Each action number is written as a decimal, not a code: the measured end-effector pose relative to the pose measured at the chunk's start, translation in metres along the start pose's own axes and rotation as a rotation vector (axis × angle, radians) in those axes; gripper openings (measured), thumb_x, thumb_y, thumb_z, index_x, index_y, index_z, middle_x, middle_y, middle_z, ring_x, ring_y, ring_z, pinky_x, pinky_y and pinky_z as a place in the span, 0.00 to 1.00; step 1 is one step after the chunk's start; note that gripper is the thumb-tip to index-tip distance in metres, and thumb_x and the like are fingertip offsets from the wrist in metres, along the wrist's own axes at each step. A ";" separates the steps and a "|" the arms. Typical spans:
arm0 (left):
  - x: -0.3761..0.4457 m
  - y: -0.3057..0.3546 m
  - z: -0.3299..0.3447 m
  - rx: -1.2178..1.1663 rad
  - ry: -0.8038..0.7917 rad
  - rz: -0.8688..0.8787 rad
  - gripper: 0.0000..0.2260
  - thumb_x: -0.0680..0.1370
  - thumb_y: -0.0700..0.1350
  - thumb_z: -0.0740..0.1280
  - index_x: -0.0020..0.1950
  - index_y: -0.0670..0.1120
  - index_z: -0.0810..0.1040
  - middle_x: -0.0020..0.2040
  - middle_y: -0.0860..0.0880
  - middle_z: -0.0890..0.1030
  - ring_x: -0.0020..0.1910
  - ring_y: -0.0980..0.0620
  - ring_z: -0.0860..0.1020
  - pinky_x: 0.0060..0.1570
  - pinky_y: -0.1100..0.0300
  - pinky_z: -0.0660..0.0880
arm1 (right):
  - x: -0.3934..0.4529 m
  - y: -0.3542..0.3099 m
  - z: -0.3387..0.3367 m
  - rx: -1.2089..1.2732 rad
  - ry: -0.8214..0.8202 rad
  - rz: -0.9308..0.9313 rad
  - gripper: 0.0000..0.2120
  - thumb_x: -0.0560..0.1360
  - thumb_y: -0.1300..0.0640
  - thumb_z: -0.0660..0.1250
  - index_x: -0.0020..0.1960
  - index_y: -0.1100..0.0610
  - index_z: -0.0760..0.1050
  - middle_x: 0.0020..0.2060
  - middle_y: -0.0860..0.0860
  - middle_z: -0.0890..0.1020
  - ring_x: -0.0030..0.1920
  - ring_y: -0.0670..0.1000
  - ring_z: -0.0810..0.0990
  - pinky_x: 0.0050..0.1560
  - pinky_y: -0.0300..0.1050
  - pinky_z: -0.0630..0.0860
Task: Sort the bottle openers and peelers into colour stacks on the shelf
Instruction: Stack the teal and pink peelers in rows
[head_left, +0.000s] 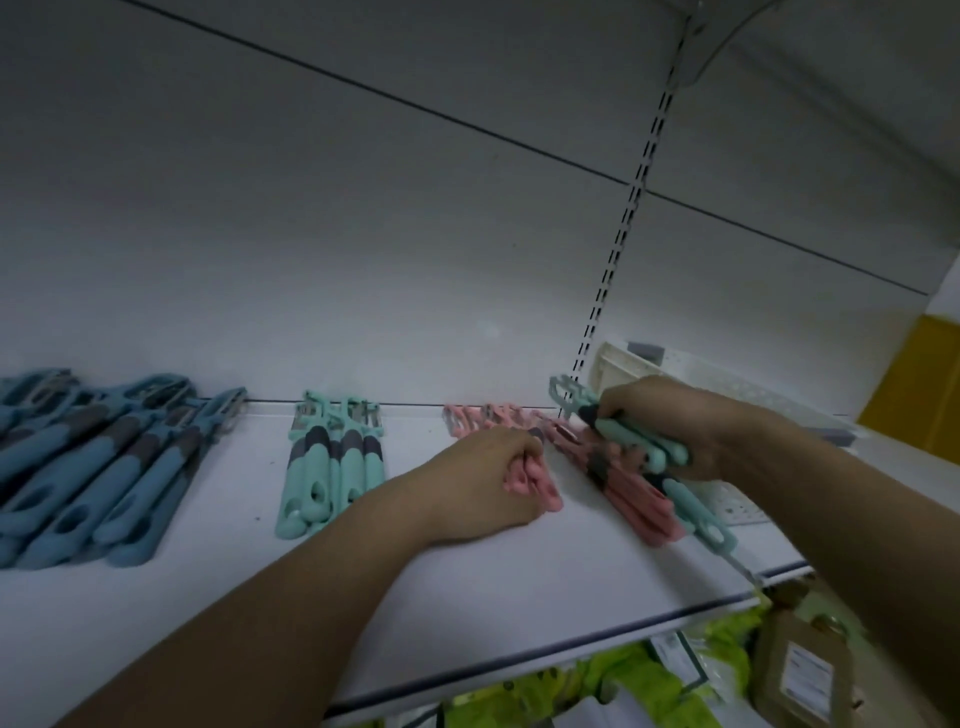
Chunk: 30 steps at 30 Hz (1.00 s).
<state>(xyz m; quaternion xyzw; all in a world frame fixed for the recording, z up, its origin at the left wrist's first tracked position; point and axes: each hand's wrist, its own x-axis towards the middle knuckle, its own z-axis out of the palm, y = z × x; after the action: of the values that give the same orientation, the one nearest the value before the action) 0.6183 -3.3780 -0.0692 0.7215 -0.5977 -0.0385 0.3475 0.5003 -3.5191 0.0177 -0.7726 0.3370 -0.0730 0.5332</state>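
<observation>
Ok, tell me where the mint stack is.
In the head view the mint stack lies mid-shelf against the back wall, between the blue stack on its left and the pink tools under the left hand.

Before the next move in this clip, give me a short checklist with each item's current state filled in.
1. Left hand grips pink tools only: ok.
2. Right hand holds one colour: not ok, mint tools and pink ones together.
3. Mint stack holds mint only: ok.
4. Blue stack holds blue only: ok.
5. Free shelf surface in front for setting down: ok.
6. Count of tools in the right hand: cannot tell.
</observation>
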 end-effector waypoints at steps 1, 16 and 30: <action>0.000 0.000 0.000 -0.031 -0.007 0.008 0.12 0.76 0.44 0.70 0.58 0.43 0.77 0.46 0.57 0.79 0.45 0.60 0.75 0.46 0.68 0.71 | -0.001 -0.001 -0.003 0.145 -0.029 -0.002 0.06 0.79 0.64 0.53 0.50 0.63 0.68 0.26 0.56 0.74 0.18 0.47 0.67 0.14 0.35 0.62; -0.072 -0.005 -0.071 -0.122 0.906 -0.136 0.08 0.82 0.47 0.61 0.50 0.51 0.79 0.49 0.60 0.82 0.51 0.63 0.77 0.48 0.70 0.71 | 0.013 -0.033 0.107 0.529 -0.143 -0.210 0.08 0.80 0.62 0.53 0.47 0.62 0.69 0.34 0.56 0.72 0.24 0.49 0.69 0.20 0.36 0.66; -0.091 -0.047 -0.043 0.195 0.263 -0.536 0.25 0.80 0.65 0.53 0.74 0.59 0.66 0.79 0.52 0.60 0.78 0.55 0.54 0.76 0.50 0.53 | 0.029 0.025 0.169 0.022 0.237 -0.551 0.13 0.76 0.69 0.56 0.50 0.60 0.79 0.49 0.54 0.80 0.53 0.53 0.78 0.49 0.40 0.70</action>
<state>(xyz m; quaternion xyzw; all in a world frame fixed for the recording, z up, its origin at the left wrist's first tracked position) 0.6525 -3.2760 -0.0956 0.8820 -0.3371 0.0224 0.3284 0.5914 -3.4104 -0.0823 -0.8151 0.1738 -0.3081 0.4588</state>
